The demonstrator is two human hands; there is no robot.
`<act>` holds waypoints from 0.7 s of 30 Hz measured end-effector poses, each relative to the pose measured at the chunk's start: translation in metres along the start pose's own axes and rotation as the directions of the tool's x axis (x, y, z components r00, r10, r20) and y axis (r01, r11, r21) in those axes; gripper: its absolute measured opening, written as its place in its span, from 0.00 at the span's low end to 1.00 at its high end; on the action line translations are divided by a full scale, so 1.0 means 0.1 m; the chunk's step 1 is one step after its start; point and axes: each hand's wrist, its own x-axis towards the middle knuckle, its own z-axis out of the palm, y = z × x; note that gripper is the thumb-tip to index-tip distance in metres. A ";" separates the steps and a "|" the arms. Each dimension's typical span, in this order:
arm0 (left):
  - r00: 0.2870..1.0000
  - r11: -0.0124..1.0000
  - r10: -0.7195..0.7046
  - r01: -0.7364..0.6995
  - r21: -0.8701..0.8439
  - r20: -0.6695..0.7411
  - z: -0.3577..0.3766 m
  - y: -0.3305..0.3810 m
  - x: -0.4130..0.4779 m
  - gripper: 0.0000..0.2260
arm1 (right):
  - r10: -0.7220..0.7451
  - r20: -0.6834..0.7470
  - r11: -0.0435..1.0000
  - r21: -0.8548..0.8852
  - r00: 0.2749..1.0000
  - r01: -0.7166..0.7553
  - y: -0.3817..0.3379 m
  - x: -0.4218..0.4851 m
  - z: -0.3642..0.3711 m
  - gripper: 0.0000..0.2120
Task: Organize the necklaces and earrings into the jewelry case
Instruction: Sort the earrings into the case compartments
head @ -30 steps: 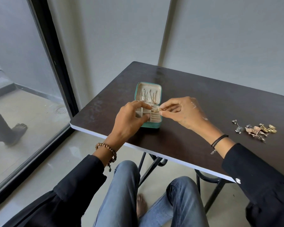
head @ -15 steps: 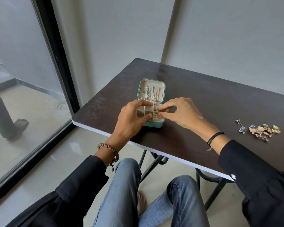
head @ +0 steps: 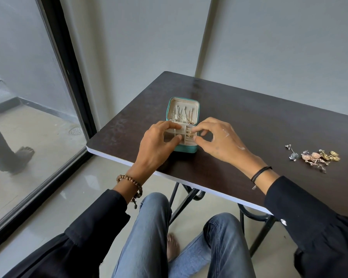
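A small teal jewelry case (head: 186,149) stands open on the dark table (head: 249,125), near its front left edge. Thin necklaces (head: 181,115) hang inside its upright lid. A small gold earring (head: 191,135) sits in the slotted right part of the tray. My left hand (head: 157,145) grips the case's left side, thumb on the front and fingers over the compartments. My right hand (head: 219,141) hovers at the case's right side, index finger and thumb apart just beside the earring, holding nothing. A pile of loose earrings (head: 317,157) lies far to the right.
The table's white front edge (head: 209,192) runs above my knees. A grey wall stands close behind the table. A glass pane with a black frame (head: 72,93) is on the left; a person's leg (head: 6,155) shows beyond it.
My right hand brought the pinched gold earring down into the case's slots, then its fingers parted. The left hand kept its hold on the case.
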 end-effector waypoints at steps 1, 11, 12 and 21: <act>1.000 1.000 -0.006 0.006 0.002 -0.007 0.00 0.01 0.00 0.10 | 0.007 -0.006 1.000 0.012 1.000 -0.007 0.00 -0.01 -0.01 0.09; 1.000 0.999 0.020 -0.020 0.049 -0.002 0.09 0.35 0.13 0.09 | 0.073 -0.096 0.994 0.088 0.993 -0.064 -0.01 -0.12 -0.23 0.05; 1.000 0.998 0.026 -0.026 0.053 0.010 0.13 0.41 0.15 0.09 | 0.090 -0.110 0.992 0.097 0.990 -0.079 0.02 -0.15 -0.28 0.05; 0.972 0.979 0.168 -0.184 0.092 0.163 0.80 0.99 0.36 0.10 | 0.261 -0.232 0.962 0.144 0.937 -0.232 0.52 -0.68 -0.86 0.03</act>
